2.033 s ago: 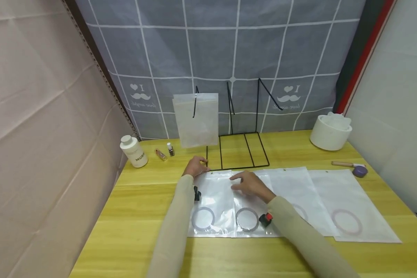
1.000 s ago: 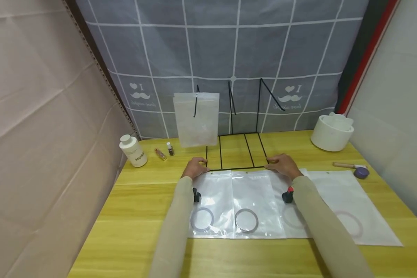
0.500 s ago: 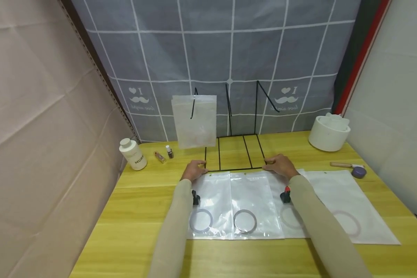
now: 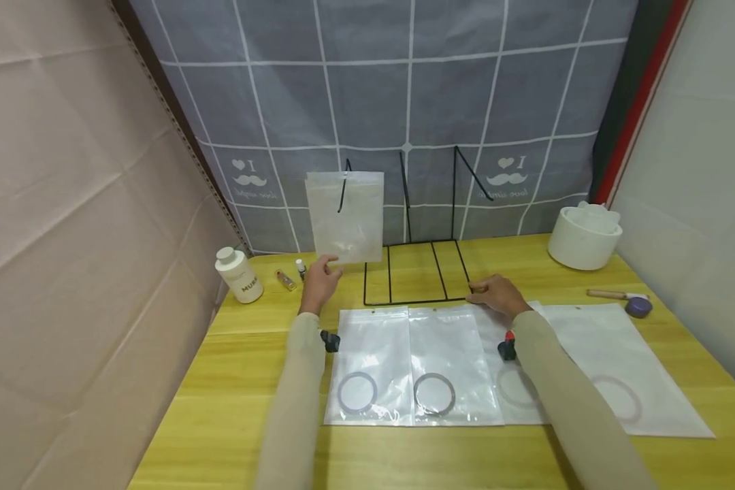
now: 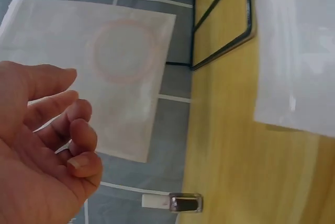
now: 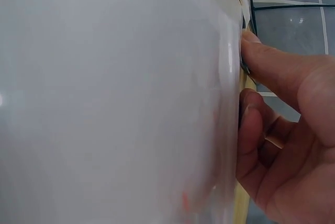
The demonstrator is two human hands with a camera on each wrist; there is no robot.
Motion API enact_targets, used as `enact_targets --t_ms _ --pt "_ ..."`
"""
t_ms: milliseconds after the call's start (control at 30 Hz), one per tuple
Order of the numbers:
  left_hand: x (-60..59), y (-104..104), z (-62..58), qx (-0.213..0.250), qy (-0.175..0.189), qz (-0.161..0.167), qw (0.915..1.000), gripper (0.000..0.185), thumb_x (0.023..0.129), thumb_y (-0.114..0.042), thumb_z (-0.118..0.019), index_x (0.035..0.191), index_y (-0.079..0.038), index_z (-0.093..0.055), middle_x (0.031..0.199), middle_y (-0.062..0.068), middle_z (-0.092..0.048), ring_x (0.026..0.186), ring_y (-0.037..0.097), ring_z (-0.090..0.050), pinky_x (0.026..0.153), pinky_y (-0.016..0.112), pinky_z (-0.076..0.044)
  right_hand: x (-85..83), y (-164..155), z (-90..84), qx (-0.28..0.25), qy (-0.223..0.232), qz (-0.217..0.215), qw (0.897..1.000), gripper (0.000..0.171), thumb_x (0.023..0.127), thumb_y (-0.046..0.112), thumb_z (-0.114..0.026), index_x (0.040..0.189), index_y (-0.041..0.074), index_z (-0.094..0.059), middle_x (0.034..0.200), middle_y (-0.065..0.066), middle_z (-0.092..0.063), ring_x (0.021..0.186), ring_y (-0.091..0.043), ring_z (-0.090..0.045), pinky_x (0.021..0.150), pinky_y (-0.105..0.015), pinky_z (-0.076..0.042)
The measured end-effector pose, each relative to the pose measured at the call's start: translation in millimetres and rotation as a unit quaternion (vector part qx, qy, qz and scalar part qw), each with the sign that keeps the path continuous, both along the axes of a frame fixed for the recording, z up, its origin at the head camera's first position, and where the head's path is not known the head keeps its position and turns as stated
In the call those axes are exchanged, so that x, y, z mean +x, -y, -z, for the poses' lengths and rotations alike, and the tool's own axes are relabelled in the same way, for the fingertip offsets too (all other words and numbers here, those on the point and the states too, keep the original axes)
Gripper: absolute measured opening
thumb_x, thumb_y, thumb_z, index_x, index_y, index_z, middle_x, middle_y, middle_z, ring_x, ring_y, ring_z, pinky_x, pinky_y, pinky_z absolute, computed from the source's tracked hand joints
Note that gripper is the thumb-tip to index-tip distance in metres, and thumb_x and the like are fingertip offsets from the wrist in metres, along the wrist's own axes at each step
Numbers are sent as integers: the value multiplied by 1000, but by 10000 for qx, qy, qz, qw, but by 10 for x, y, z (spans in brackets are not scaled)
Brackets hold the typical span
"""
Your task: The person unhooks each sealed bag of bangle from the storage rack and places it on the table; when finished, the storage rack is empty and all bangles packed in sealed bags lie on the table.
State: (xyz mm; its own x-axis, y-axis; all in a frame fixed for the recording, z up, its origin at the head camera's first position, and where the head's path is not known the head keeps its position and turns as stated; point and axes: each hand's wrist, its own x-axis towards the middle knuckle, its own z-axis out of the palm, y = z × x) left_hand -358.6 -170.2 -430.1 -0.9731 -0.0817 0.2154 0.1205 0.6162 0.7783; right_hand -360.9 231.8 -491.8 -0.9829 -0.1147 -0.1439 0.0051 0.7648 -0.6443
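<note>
A black wire rack (image 4: 425,301) with several upright hooks stands at the back of the table. My right hand (image 4: 497,295) pinches its front right corner; in the right wrist view, a plastic bag (image 6: 115,103) hides part of that grip. A white zip bag (image 4: 349,224) hangs on the rack's left hook, and a faint pink ring shows through it in the left wrist view. My left hand (image 4: 320,284) is by this bag's lower left corner, fingers loosely bent and holding nothing. Several zip bags (image 4: 376,344), each with a ring shape inside, lie in a row before the rack.
A white bottle (image 4: 239,275), a small pinkish tube (image 4: 285,280) and a nail polish bottle (image 4: 301,269) stand or lie at left. At right are a white round container (image 4: 584,238), a wooden-handled brush (image 4: 609,294) and a small purple item (image 4: 639,307). A grey cloth hangs behind.
My right hand has gone from above the flat bags to the rack's front right corner. My left hand has left the front left corner and moved back towards the hanging bag.
</note>
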Motion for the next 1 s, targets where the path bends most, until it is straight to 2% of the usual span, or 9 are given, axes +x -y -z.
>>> enact_targets --t_ms 133,200,267,400,533,600,700,800,1000 --pt "-33 117 -219 523 -995 -386 9929 32 99 -15 -63 129 -5 -66 81 9 -59 67 22 -52 71 40 -45 4 -17 -13 -82 5 70 9999 54 91 32 -77 135 4 -63 139 -27 -57 128 -45 -53 104 -60 -42" --pt "-59 166 -326 691 -1378 -466 9869 31 99 -12 -63 128 -5 -67 94 12 -64 79 26 -56 83 45 -45 12 -17 -16 -92 -9 111 9999 53 91 31 -77 135 5 -63 139 -26 -57 128 -44 -53 105 -59 -41" --pt "-96 217 -416 769 -1569 -435 9837 32 99 -12 -63 130 -6 -66 113 13 -65 96 30 -55 91 49 -41 24 -16 -16 -84 4 125 9999 54 91 32 -77 136 5 -63 139 -26 -57 128 -44 -53 105 -59 -42" --pt "-190 287 -557 626 -1564 -181 9855 39 99 -13 -64 138 -12 -63 145 12 -52 127 34 -44 108 54 -33 24 -7 -4 -76 75 127 9999 56 91 34 -77 138 7 -61 140 -25 -56 130 -44 -51 106 -59 -41" --pt "-295 300 -645 600 -1316 161 9894 46 98 -13 -65 144 -20 -58 157 8 -41 147 30 -30 119 55 -23 8 -9 3 -122 142 172 9997 57 90 35 -77 138 8 -61 141 -25 -55 131 -43 -51 107 -59 -40" --pt "-317 289 -672 712 -1236 266 9894 47 98 -13 -65 143 -20 -59 154 8 -45 144 29 -33 117 56 -26 3 -10 4 -136 156 187 9996 57 90 35 -77 138 9 -61 142 -25 -55 131 -43 -51 107 -59 -40" --pt "-319 263 -694 952 -1300 347 9863 42 96 -9 -66 138 -16 -63 139 13 -55 130 31 -46 109 54 -37 0 -19 7 -130 153 153 9997 58 90 36 -77 138 8 -60 142 -26 -54 131 -44 -50 106 -59 -40" --pt "-306 241 -714 1236 -1287 495 9827 38 96 -8 -67 133 -13 -66 127 16 -59 121 31 -53 104 52 -42 6 -29 6 -92 99 96 9999 59 90 36 -77 138 7 -61 142 -27 -53 131 -45 -50 106 -60 -40" --pt "-300 199 -773 1289 -851 807 9847 42 97 -15 -67 138 -23 -64 144 5 -56 121 21 -51 101 43 -44 22 -17 8 -154 83 159 9997 57 90 35 -77 138 8 -61 142 -27 -53 131 -45 -49 106 -60 -40"
